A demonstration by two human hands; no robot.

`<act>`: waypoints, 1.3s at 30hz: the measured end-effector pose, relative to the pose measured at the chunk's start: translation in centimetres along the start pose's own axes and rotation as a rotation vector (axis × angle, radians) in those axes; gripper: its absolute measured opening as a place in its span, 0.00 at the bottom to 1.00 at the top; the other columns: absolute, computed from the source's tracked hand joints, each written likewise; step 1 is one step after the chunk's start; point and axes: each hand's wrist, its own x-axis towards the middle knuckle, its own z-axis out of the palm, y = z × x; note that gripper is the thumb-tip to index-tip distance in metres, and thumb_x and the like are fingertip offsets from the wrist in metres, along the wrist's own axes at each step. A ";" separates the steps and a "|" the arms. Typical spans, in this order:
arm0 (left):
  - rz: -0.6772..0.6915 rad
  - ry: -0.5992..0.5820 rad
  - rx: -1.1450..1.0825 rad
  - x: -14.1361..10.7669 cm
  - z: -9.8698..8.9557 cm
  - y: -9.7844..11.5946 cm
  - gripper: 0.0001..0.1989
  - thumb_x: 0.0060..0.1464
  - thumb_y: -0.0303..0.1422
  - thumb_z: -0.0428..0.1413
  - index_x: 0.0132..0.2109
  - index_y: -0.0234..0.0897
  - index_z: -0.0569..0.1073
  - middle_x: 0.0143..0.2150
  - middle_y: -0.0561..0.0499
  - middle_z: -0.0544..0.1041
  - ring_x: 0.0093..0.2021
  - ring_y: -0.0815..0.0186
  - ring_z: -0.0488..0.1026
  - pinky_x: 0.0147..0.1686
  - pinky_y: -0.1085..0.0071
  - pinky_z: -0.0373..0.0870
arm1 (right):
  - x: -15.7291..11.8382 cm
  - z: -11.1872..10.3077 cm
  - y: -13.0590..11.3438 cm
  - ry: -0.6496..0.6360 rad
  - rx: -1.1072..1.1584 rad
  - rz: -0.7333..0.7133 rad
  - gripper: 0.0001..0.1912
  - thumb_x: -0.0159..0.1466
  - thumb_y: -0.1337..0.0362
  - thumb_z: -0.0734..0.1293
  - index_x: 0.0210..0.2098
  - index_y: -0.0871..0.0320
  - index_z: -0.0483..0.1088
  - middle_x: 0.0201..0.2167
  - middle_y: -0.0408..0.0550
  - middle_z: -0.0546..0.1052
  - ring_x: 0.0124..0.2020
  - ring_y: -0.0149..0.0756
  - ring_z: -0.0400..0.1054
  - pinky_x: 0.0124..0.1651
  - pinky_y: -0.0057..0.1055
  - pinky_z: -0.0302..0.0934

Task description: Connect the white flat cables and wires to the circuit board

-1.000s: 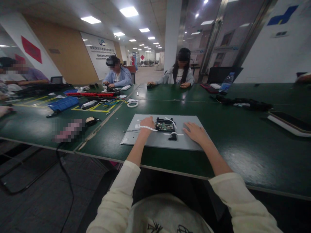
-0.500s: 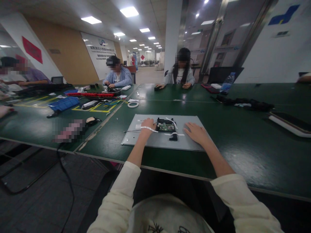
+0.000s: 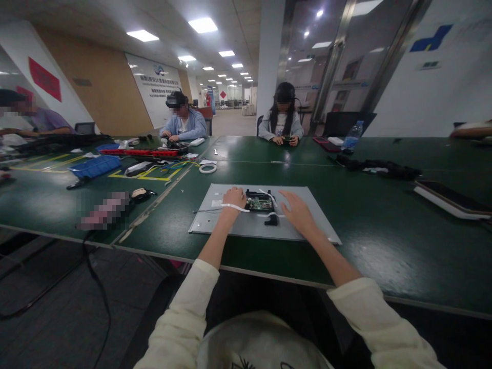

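Note:
A grey metal panel [image 3: 246, 229] lies flat on the green table. Near its middle sits a green circuit board [image 3: 260, 202] in a black frame, with white strips beside it and a small black part [image 3: 271, 220] just in front. At the board's left edge is my left hand [image 3: 233, 199], its fingers curled; what they hold, if anything, is too small to make out. My right hand [image 3: 296, 209] is over the panel to the right of the board, fingers extended and holding nothing.
A blue tray [image 3: 95, 167], a white tape roll [image 3: 208, 168] and cables are on the left. On the right lie a dark bundle [image 3: 380, 167] and a black-and-white device [image 3: 453, 199]. A bottle [image 3: 352, 136] stands farther back. Two people sit opposite.
My right hand has moved left, closer to the circuit board. My left hand stays at the board's left edge. The person opposite on the right has brought both hands together.

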 end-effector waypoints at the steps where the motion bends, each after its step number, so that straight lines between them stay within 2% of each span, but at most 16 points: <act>1: 0.007 0.022 -0.018 0.1 0.1 0.0 0.13 0.56 0.35 0.44 0.40 0.36 0.70 0.42 0.44 0.70 0.44 0.61 0.67 0.43 0.67 0.64 | -0.1 -0.2 -1.2 0.014 0.026 -0.072 0.23 0.65 0.61 0.52 0.58 0.60 0.56 0.54 0.52 0.64 0.55 0.37 0.56 0.57 0.35 0.50; 3: 0.021 0.069 -0.043 0.3 0.2 0.1 0.12 0.56 0.34 0.44 0.39 0.36 0.71 0.41 0.45 0.70 0.43 0.61 0.67 0.42 0.68 0.64 | -0.2 -0.3 -3.3 0.011 0.065 -0.184 0.22 0.64 0.59 0.54 0.57 0.58 0.58 0.52 0.52 0.66 0.53 0.39 0.58 0.56 0.37 0.51; 5: 0.024 0.115 -0.052 0.3 0.2 0.3 0.12 0.56 0.33 0.44 0.39 0.36 0.71 0.41 0.45 0.70 0.43 0.61 0.66 0.42 0.68 0.63 | -0.1 -0.3 -4.9 0.029 0.137 -0.235 0.22 0.63 0.57 0.56 0.55 0.57 0.60 0.50 0.52 0.67 0.52 0.40 0.60 0.54 0.38 0.53; 8: 0.016 0.170 -0.054 0.2 0.1 0.6 0.11 0.56 0.33 0.45 0.38 0.36 0.71 0.41 0.45 0.70 0.44 0.60 0.65 0.41 0.67 0.62 | 0.8 0.0 -6.3 0.019 0.320 -0.190 0.19 0.64 0.57 0.56 0.50 0.58 0.64 0.44 0.52 0.72 0.44 0.37 0.66 0.47 0.35 0.59; 10: 0.005 0.187 -0.058 0.1 -0.1 0.7 0.11 0.56 0.33 0.45 0.38 0.37 0.72 0.42 0.45 0.70 0.45 0.60 0.65 0.41 0.67 0.62 | 1.8 0.2 -6.9 -0.079 0.422 -0.133 0.17 0.65 0.57 0.54 0.48 0.59 0.64 0.37 0.49 0.74 0.36 0.33 0.69 0.40 0.30 0.60; 13: -0.028 0.152 -0.057 0.2 -0.5 0.5 0.10 0.56 0.32 0.46 0.38 0.37 0.72 0.44 0.45 0.69 0.46 0.60 0.64 0.41 0.67 0.61 | 3.4 0.6 -7.8 -0.203 0.414 -0.090 0.15 0.64 0.56 0.56 0.44 0.59 0.63 0.27 0.44 0.74 0.30 0.32 0.69 0.34 0.27 0.58; 17: -0.075 0.056 -0.013 0.5 -1.0 -0.2 0.10 0.55 0.31 0.47 0.39 0.37 0.71 0.45 0.44 0.68 0.47 0.57 0.62 0.40 0.64 0.62 | 4.5 2.1 -9.4 -0.214 0.390 -0.062 0.14 0.61 0.54 0.59 0.39 0.58 0.61 0.24 0.44 0.73 0.28 0.34 0.69 0.32 0.26 0.57; 23: -0.133 0.034 0.017 0.6 -0.8 -0.9 0.10 0.56 0.29 0.46 0.39 0.36 0.72 0.44 0.42 0.68 0.48 0.56 0.61 0.41 0.62 0.60 | 4.1 4.5 -10.6 -0.287 0.914 -0.059 0.06 0.60 0.62 0.59 0.36 0.56 0.56 0.19 0.37 0.70 0.18 0.28 0.65 0.27 0.25 0.59; 27: -0.129 0.155 -0.018 0.2 -0.3 -1.3 0.11 0.55 0.29 0.45 0.38 0.34 0.72 0.43 0.40 0.69 0.47 0.55 0.63 0.42 0.61 0.59 | 4.2 4.4 -9.9 -0.258 1.169 0.018 0.09 0.58 0.60 0.60 0.36 0.56 0.57 0.18 0.36 0.69 0.17 0.26 0.63 0.22 0.22 0.57; 29: -0.121 0.242 -0.101 0.0 -0.2 -1.6 0.10 0.55 0.30 0.46 0.37 0.33 0.72 0.42 0.40 0.70 0.47 0.56 0.64 0.42 0.63 0.60 | 4.5 4.2 -9.2 -0.173 1.247 0.102 0.10 0.57 0.59 0.61 0.36 0.56 0.57 0.18 0.36 0.69 0.16 0.25 0.61 0.21 0.21 0.56; 31: -0.129 0.296 -0.280 0.1 -0.2 -1.9 0.12 0.56 0.32 0.45 0.36 0.33 0.72 0.39 0.41 0.72 0.44 0.58 0.68 0.41 0.65 0.61 | 4.8 4.0 -8.4 -0.052 1.287 0.196 0.11 0.56 0.58 0.61 0.35 0.56 0.58 0.18 0.36 0.69 0.17 0.24 0.61 0.20 0.20 0.55; 33: -0.141 0.257 -0.568 0.5 -0.2 -1.9 0.18 0.59 0.36 0.40 0.34 0.33 0.72 0.35 0.44 0.74 0.38 0.63 0.71 0.36 0.69 0.63 | 4.9 4.0 -7.9 0.053 1.277 0.271 0.12 0.56 0.57 0.61 0.36 0.57 0.59 0.19 0.37 0.69 0.18 0.24 0.62 0.20 0.20 0.55; 36: -0.153 0.097 -0.952 1.0 0.1 -1.7 0.26 0.59 0.43 0.34 0.30 0.33 0.72 0.31 0.46 0.76 0.29 0.68 0.73 0.29 0.74 0.64 | 5.0 4.2 -7.7 0.102 1.233 0.318 0.13 0.56 0.57 0.60 0.37 0.57 0.61 0.22 0.38 0.70 0.20 0.25 0.64 0.20 0.20 0.55; 39: -0.181 0.089 -1.028 1.5 0.6 -1.5 0.26 0.57 0.46 0.39 0.26 0.32 0.71 0.28 0.46 0.76 0.26 0.68 0.73 0.27 0.74 0.64 | 5.0 4.6 -7.9 0.068 1.216 0.296 0.13 0.56 0.57 0.60 0.39 0.56 0.61 0.24 0.40 0.71 0.21 0.26 0.65 0.19 0.20 0.55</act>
